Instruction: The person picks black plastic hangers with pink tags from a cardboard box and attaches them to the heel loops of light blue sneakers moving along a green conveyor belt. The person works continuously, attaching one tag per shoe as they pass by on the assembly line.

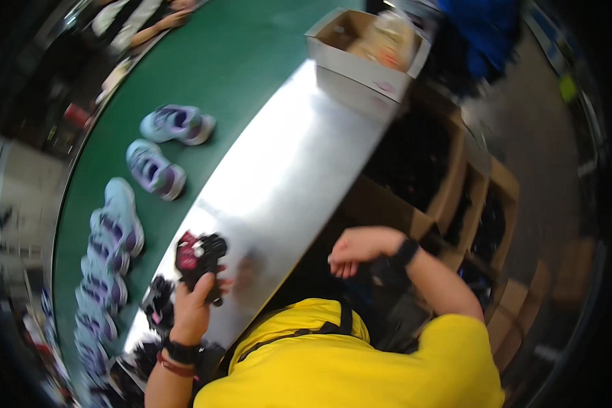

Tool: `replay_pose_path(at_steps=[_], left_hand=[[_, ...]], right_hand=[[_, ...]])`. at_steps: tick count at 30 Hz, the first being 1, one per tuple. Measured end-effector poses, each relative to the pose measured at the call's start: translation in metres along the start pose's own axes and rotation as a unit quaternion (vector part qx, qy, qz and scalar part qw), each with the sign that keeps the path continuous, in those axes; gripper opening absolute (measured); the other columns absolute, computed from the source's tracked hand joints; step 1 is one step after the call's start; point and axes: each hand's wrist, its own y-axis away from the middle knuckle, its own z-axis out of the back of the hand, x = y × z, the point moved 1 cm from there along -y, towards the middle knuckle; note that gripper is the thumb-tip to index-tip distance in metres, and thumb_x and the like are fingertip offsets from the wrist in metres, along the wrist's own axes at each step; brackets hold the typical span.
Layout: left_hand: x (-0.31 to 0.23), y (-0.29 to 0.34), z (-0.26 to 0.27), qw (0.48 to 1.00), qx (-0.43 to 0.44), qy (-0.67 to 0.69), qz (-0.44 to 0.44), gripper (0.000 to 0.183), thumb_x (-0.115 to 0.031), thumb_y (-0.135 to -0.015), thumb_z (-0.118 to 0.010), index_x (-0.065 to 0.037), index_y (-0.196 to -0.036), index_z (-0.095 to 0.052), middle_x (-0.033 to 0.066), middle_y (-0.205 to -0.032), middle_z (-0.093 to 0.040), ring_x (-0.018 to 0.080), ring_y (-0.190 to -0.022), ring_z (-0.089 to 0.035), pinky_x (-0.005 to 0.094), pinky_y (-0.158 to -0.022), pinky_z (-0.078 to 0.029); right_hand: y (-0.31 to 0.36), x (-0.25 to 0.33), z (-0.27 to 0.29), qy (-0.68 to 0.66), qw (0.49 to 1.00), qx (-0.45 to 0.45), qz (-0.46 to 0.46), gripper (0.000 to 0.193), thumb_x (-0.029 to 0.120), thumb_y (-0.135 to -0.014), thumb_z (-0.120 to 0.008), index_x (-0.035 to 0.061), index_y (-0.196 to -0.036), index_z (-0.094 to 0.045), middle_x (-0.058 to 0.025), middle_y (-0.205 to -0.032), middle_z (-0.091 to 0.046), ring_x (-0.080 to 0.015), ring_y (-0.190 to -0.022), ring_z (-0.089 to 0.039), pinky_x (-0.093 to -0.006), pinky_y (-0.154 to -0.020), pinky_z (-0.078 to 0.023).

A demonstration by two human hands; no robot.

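Black-and-pink shoe (198,257) in left hand (192,306)

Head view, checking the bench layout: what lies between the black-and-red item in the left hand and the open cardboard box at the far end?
Only bare, shiny metal bench lies between the black-and-red item in the left hand and the cardboard box, in the head view.

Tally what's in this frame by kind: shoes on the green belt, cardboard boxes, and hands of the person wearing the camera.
Lilac-and-blue shoes on the green belt: at least 5; lower ones blur together
Cardboard boxes: 4
Hands: 2, left hand, right hand
Total: at least 11
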Motion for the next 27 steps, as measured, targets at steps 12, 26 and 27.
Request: replay_pose_path(at_steps=[12, 26, 27], left_hand=[[0.034, 0.004, -0.007, 0.907, -0.074, -0.301, -0.286, 0.096, -0.030, -0.074, -0.077, 0.004, -0.143, -0.019, 0.0250, -0.139, -0.034, 0.0354, -0.130, -0.034, 0.0398, -0.106, -0.033], [-0.028, 0.118, 0.301, 0.904, -0.310, -0.241, -0.171, 0.023, -0.009, -0.086, -0.061, -0.002, -0.107, -0.062, 0.0043, -0.105, -0.063, 0.0108, -0.095, -0.057, 0.0269, -0.078, -0.048], [-0.029, 0.121, 0.327, 0.885, -0.338, -0.283, -0.148, 0.022, -0.009, -0.085, -0.062, -0.001, -0.105, -0.063, 0.0053, -0.102, -0.064, 0.0117, -0.093, -0.058, 0.0274, -0.078, -0.048]], right_hand=[[-0.088, 0.118, -0.109, -0.249, 0.917, -0.126, 0.285, 0.031, 0.025, -0.100, -0.046, 0.0036, -0.122, -0.050, -0.0014, -0.106, -0.059, -0.0128, -0.096, -0.056, -0.0282, -0.084, -0.046], [-0.143, 0.197, -0.058, 0.549, 0.772, -0.242, 0.212, 0.026, 0.022, -0.071, -0.074, -0.0014, -0.080, -0.067, -0.0170, -0.074, -0.056, -0.0350, -0.074, -0.054, -0.0423, -0.065, -0.043], [-0.143, 0.196, -0.054, 0.533, 0.780, -0.257, 0.205, 0.023, 0.019, -0.070, -0.073, -0.0022, -0.078, -0.067, -0.0181, -0.072, -0.056, -0.0348, -0.071, -0.055, -0.0413, -0.063, -0.043]])
